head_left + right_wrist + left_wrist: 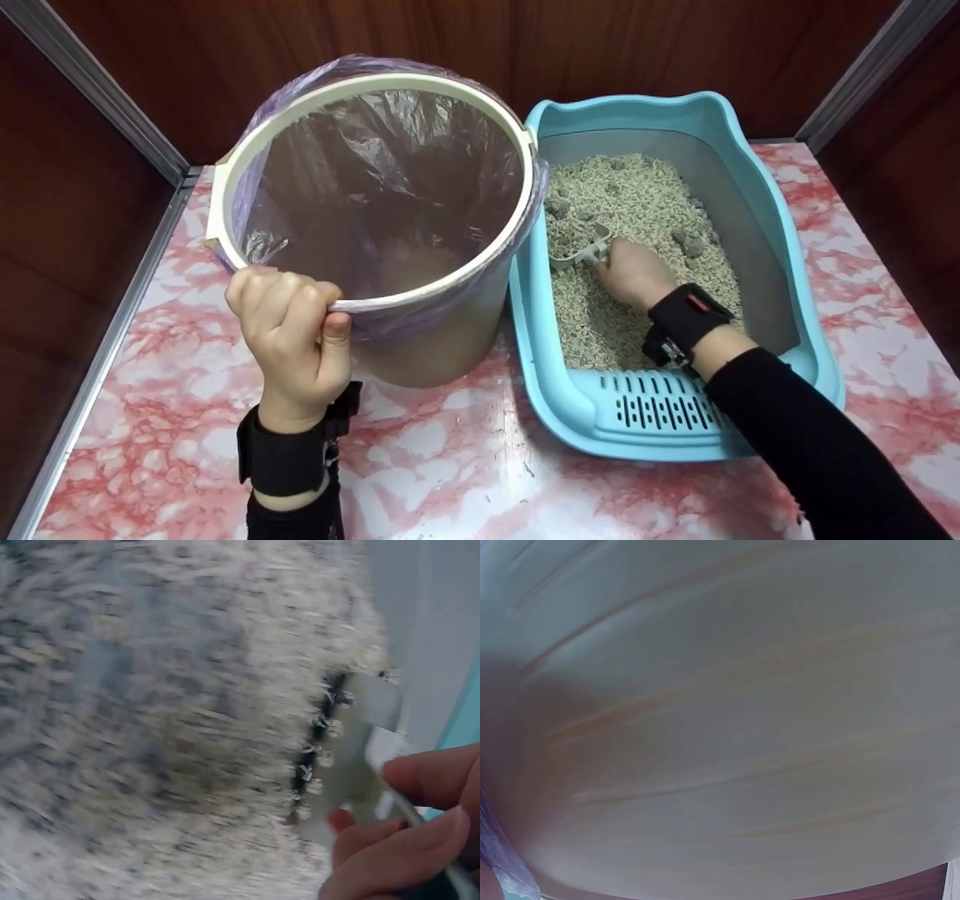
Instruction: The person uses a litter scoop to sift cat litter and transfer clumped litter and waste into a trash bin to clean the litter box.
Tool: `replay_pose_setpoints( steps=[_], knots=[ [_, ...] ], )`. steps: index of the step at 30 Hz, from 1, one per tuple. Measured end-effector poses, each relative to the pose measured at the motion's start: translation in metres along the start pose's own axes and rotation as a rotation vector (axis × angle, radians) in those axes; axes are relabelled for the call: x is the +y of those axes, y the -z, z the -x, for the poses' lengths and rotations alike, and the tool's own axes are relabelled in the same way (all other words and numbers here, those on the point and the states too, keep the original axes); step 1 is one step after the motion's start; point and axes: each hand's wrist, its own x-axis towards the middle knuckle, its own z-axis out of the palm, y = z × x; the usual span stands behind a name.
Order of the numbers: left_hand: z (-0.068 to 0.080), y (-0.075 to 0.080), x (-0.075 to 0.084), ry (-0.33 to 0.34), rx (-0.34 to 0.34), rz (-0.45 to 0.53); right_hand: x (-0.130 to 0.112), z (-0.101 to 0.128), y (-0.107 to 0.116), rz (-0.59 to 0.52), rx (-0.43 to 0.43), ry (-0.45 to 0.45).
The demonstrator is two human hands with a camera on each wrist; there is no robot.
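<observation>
My left hand [292,337] grips the near rim of a pale round waste bin [442,352], fingers curled over its edge. A thin purple bin liner [409,161] lines the bin and folds over its rim. In the left wrist view the bin's ribbed outer wall [765,727] fills nearly everything. Inside a light blue litter box [546,390], my right hand [637,274] holds a pale litter scoop [581,256] by its handle. The scoop's slotted head [349,739] is down in the grainy cat litter [195,675], partly sunk into it.
Grey clumps [688,244] lie in the litter, mostly along its right and left sides. A slotted step [664,409] forms the box's front. Bin and box stand side by side on a red-and-white marbled surface [427,465], with dark wood panels [465,34] behind.
</observation>
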Motion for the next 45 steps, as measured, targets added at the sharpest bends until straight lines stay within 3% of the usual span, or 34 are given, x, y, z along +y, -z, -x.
replay_pose_setpoints(
  steps=[5, 17, 32, 45],
  knots=[
    [0.002, 0.0, -0.001, 0.003, 0.003, -0.001, 0.01, -0.007, -0.014, 0.03, 0.029, 0.045],
    [0.004, 0.0, -0.002, 0.009, 0.005, -0.004, 0.014, -0.007, -0.021, 0.008, 0.14, 0.142],
    [-0.003, -0.001, 0.003, 0.014, 0.011, -0.005, 0.018, 0.007, 0.001, -0.048, 0.239, 0.146],
    [0.001, -0.001, 0.002, 0.03, 0.026, -0.014, 0.03, 0.017, 0.009, -0.184, 0.471, 0.155]
  ],
)
